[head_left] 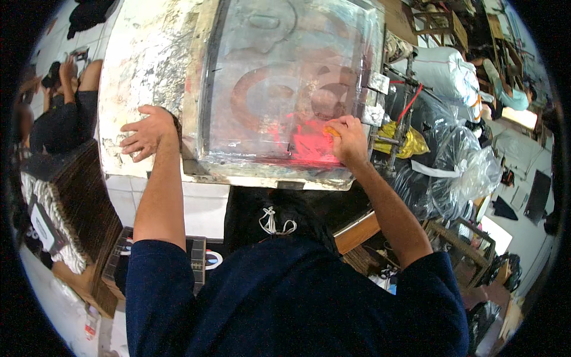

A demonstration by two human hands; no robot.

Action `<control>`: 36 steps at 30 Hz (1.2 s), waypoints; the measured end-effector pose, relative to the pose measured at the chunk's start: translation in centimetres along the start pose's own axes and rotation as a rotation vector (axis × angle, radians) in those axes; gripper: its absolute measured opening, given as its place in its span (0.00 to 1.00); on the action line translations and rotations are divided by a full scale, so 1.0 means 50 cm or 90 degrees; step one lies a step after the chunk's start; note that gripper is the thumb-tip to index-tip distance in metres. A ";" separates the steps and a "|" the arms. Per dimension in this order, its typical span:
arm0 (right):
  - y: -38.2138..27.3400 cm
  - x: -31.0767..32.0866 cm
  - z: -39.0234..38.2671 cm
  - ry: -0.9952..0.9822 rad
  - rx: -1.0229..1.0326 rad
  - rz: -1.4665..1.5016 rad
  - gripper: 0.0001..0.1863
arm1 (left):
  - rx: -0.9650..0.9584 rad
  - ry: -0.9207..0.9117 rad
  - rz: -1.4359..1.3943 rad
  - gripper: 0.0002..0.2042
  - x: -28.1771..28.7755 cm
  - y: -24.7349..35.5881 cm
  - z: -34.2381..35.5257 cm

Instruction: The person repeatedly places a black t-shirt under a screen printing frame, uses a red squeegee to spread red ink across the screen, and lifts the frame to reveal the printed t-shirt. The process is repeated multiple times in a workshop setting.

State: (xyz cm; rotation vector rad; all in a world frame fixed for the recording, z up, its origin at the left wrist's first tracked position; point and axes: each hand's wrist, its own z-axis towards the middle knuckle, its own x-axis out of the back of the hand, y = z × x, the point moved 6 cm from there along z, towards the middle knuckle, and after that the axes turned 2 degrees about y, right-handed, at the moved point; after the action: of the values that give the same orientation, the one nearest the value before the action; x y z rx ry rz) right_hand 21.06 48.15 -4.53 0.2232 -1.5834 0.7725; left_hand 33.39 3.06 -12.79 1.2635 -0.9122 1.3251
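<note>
A screen-printing frame (195, 128) lies on a stained, paint-crusted table (134, 65) in front of me. Its grey mesh (253, 68) shows faint rounded shapes, and bright red ink (306, 146) is smeared over the near right part. My right hand (351, 143) is closed around a small orange sponge-like pad (329, 131), pressed to the mesh at the edge of the red; fingers hide most of the pad. Left of the frame, my left hand (148, 132) rests palm down on the table with its fingers spread, holding nothing.
Metal clamps (375, 114) edge the frame's right side. Beyond them are a white sack (443, 71), a yellow bag (410, 143) and clear plastic bags (458, 178). A person (62, 119) sits at the left; another (514, 95) is far right. A woven-sided box (80, 205) stands near left.
</note>
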 end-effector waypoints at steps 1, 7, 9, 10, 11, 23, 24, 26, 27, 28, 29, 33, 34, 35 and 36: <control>0.016 -0.004 -0.004 -0.032 -0.078 -0.010 0.16 | -0.002 0.008 -0.001 0.40 -0.001 -0.003 0.000; -0.015 -0.006 0.003 -0.030 0.008 0.012 0.14 | -0.010 0.018 -0.004 0.41 -0.009 -0.005 0.002; 0.003 -0.011 0.004 -0.060 -0.140 -0.017 0.15 | -0.014 0.007 0.014 0.41 -0.008 -0.006 0.002; -0.010 -0.006 0.006 -0.037 -0.105 -0.019 0.14 | -0.004 0.003 -0.001 0.41 -0.006 -0.009 0.003; -0.026 0.000 0.011 0.001 -0.047 0.001 0.14 | -0.006 -0.004 -0.003 0.41 -0.006 -0.008 0.003; -0.030 0.000 0.016 0.004 -0.037 0.029 0.11 | -0.012 0.005 -0.012 0.41 0.000 -0.004 0.000; -0.031 -0.003 0.020 -0.008 -0.052 0.030 0.10 | -0.012 0.012 -0.021 0.41 0.001 -0.004 0.000; -0.043 -0.008 0.029 -0.009 -0.051 0.039 0.10 | -0.014 -0.003 -0.010 0.41 -0.003 -0.003 0.001; -0.049 -0.008 0.030 0.005 -0.047 0.046 0.11 | -0.022 0.009 0.006 0.41 0.000 -0.005 0.000; -0.057 -0.016 0.032 0.016 -0.047 0.052 0.12 | -0.018 0.016 -0.008 0.41 0.001 -0.005 0.000; -0.070 -0.030 0.027 -0.012 -0.019 0.052 0.12 | -0.010 0.011 -0.006 0.41 0.000 -0.008 -0.001; -0.041 -0.022 0.013 0.048 -0.007 0.032 0.13 | -0.008 0.010 -0.015 0.41 -0.002 -0.003 0.001; -0.031 -0.025 0.004 0.043 -0.046 0.031 0.13 | -0.009 0.006 -0.013 0.40 -0.004 -0.004 0.000; -0.010 -0.016 0.002 0.071 -0.093 0.029 0.13 | -0.011 0.017 -0.005 0.40 -0.003 -0.004 0.002; 0.001 -0.013 0.003 0.122 -0.165 0.024 0.12 | -0.015 0.025 -0.012 0.41 -0.002 -0.004 0.002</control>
State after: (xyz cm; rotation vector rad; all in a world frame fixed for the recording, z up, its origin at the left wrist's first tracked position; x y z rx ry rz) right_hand 21.03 47.92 -5.17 -0.0682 -1.4897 0.5905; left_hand 33.59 2.97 -12.91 1.2201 -0.8842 1.3165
